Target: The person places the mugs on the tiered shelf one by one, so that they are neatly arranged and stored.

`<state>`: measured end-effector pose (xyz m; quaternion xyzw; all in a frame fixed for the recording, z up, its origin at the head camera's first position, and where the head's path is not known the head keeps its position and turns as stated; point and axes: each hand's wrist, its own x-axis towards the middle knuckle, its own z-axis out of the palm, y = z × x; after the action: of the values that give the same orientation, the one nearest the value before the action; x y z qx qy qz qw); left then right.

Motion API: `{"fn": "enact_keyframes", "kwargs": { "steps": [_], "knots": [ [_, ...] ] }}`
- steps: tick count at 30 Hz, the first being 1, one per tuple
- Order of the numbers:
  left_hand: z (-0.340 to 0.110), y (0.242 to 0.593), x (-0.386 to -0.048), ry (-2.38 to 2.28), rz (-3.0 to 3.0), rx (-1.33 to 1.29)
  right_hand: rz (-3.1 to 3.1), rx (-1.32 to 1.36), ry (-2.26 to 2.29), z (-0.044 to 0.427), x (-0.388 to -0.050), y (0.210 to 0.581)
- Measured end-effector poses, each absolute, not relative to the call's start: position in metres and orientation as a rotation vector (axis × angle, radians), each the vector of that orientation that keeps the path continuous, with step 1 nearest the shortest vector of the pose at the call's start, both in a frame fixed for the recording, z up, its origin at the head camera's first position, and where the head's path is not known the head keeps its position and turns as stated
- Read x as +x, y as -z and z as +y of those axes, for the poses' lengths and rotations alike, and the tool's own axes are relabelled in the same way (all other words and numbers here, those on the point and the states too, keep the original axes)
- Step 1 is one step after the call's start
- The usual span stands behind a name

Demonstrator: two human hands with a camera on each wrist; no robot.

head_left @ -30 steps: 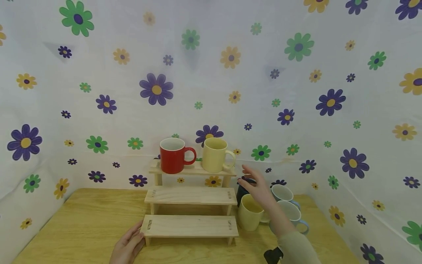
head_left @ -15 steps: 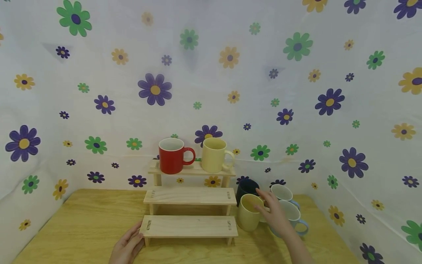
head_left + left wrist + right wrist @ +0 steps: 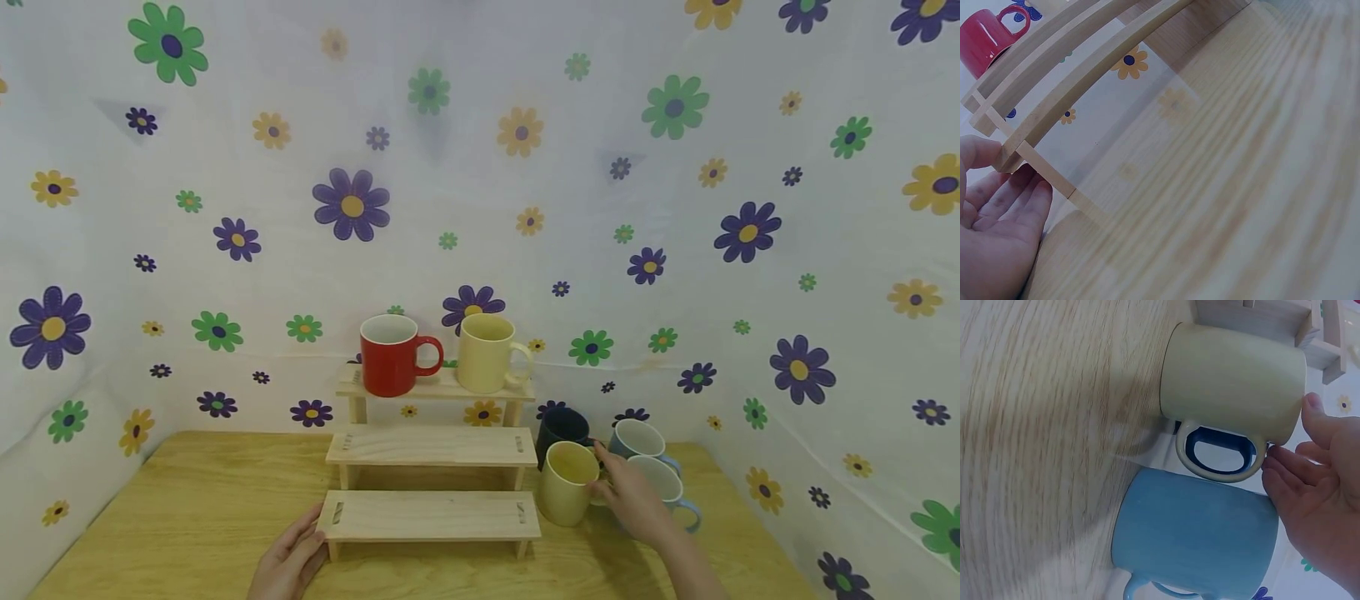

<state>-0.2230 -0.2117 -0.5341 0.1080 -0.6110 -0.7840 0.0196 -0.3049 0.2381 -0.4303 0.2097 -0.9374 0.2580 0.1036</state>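
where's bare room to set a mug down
Bare: the middle tier and bottom tier of the wooden stand, below the red mug and upper yellow mug, plus the table between the left hand and the flowered cloth. Crowded: right of the stand, where the right hand, lower yellow mug, dark mug and two blue mugs cluster.

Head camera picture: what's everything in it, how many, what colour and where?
Wooden stand: 1, pale wood, on the table
Red mug: 1, red, white inside, top step, left
Upper yellow mug: 1, pale yellow, top step, right
Lower yellow mug: 1, pale yellow, right of stand
Dark blue mug: 1, dark blue, behind lower yellow mug
Light blue mugs: 2, light blue, right of other table mugs
Table: 1, light brown, underneath
Backdrop: 1, white, purple, green and yellow flowers, behind
Left hand: 1, gripping bottom step's left end
Right hand: 1, by lower yellow mug's handle
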Motion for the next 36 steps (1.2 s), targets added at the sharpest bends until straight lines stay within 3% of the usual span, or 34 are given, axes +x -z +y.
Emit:
{"fn": "enact_keyframes", "kwargs": {
  "steps": [21, 36],
  "knots": [
    [-0.211, 0.535, -0.222, 2.447, -1.850, 0.287, -2.912, 0.488, -0.642, 0.230, -0.305, 0.433],
    [-0.211, 0.534, -0.219, 2.412, -1.911, 0.303, -2.747, 0.168, -1.128, 0.220, -0.291, 0.463]
  ]
}}
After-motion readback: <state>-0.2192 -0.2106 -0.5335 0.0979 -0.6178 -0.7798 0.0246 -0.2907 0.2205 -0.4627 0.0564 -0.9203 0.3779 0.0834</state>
